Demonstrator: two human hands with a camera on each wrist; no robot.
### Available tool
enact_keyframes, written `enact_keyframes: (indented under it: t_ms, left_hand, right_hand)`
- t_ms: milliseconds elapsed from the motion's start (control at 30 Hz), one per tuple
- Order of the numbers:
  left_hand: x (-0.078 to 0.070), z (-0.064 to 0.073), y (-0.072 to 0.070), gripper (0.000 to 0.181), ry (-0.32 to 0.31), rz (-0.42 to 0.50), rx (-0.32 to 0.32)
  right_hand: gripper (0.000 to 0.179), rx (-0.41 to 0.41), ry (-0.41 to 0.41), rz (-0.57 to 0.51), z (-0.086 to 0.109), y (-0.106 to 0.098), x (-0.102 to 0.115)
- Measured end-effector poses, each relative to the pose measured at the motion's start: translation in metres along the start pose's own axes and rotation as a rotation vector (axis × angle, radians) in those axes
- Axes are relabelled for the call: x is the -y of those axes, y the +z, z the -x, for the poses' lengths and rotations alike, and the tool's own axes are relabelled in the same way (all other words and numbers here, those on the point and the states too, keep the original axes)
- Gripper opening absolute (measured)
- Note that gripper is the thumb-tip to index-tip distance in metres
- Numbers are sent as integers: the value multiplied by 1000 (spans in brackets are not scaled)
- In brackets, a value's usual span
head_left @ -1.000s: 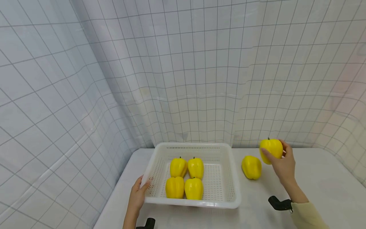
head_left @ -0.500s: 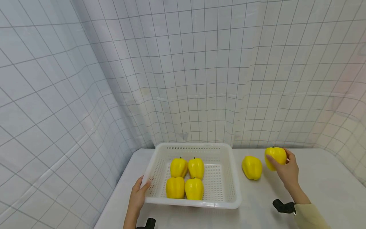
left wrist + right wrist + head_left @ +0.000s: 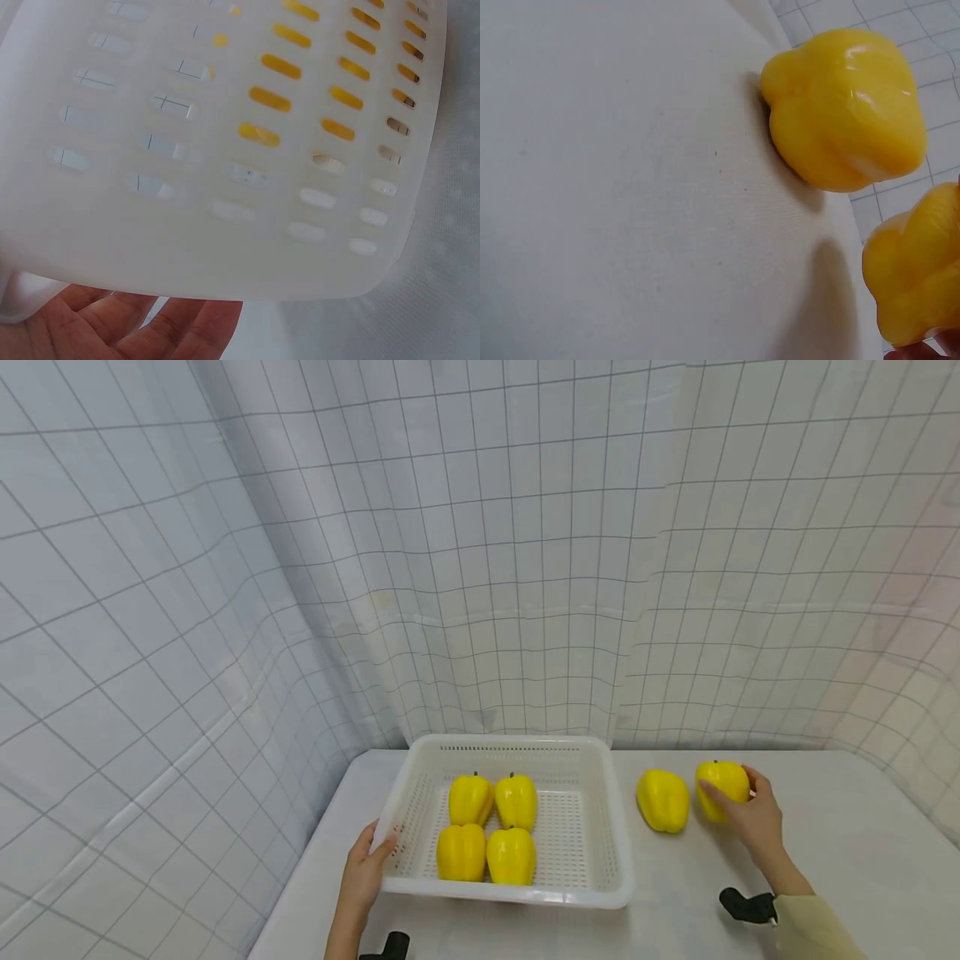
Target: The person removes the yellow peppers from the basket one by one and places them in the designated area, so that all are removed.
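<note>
Right grip [image 3: 759,818] holds pepper [image 3: 726,778] (second pepper [image 3: 663,801] beside), left grip [image 3: 362,875] holds basket [image 3: 517,893].

The left hand [image 3: 135,330] holds a slotted white basket [image 3: 210,150], yellow shapes [image 3: 271,99], hard to identify, showing through.

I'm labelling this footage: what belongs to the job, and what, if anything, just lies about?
Likely the job:
white perforated plastic basket
four yellow bell peppers inside
yellow bell pepper in the right fingers
another yellow pepper nearby

Just around:
black wrist devices
white gridded curtain
</note>
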State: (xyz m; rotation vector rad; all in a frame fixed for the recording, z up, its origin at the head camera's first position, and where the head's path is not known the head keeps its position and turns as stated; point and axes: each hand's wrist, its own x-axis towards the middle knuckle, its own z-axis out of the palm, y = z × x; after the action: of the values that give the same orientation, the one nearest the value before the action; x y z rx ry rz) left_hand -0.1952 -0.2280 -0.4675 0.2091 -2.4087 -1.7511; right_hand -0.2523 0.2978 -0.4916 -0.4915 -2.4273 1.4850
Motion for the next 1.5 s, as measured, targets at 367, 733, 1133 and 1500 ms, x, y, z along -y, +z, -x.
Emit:
enact_keyframes:
  t_ms: [367, 733, 1133, 1500]
  left_hand:
    - [2, -1, 0, 47, -9, -14, 6]
    - [2, -1, 1, 46, -18, -1, -1]
    - [1, -1, 0, 46, -15, -1, 1]
    - [1, 0, -1, 47, -2, 16, 7]
  right_hand:
    - [97, 56, 41, 18, -4, 2, -13]
    - [100, 71, 60, 39, -4, 4, -17]
    - [103, 108, 68, 42, -6, 5, -18]
    - [104, 108, 65, 40, -7, 6, -19]
